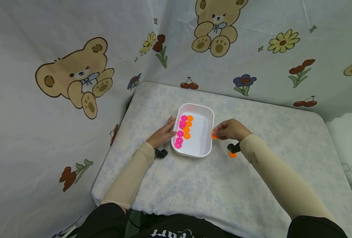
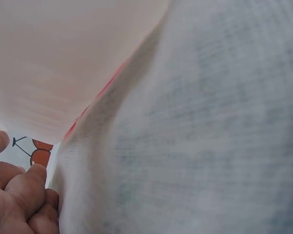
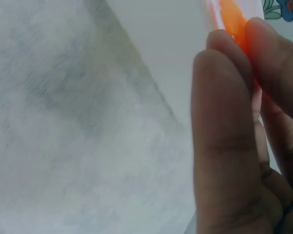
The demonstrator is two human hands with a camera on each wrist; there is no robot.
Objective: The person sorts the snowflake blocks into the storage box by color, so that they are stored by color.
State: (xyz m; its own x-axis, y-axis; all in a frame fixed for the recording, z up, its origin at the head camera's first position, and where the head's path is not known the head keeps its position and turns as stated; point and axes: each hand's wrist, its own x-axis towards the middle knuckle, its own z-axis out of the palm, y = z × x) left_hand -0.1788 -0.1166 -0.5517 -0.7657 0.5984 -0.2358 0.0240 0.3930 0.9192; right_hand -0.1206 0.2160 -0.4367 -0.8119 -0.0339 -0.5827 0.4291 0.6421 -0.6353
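A white rectangular tray (image 1: 200,132) lies on the table. Inside, along its left part, pink flower-shaped pieces (image 1: 179,133) form a row, with a shorter row of orange flower-shaped pieces (image 1: 186,129) beside it. My left hand (image 1: 162,134) rests against the tray's left side, thumb at the rim and fingers extended along the outside. At the right rim, my right hand (image 1: 231,129) pinches an orange flower-shaped piece (image 3: 233,22) between thumb and fingers. Another orange flower-shaped piece (image 1: 232,154) lies on the table below the right wrist, partly covered by the wrist camera.
A pale patterned cloth covers the table (image 1: 271,132). Behind it and to the left hang white curtains (image 1: 176,49) printed with bears and flowers. A black wrist camera (image 1: 161,153) sits low beside the tray on the left.
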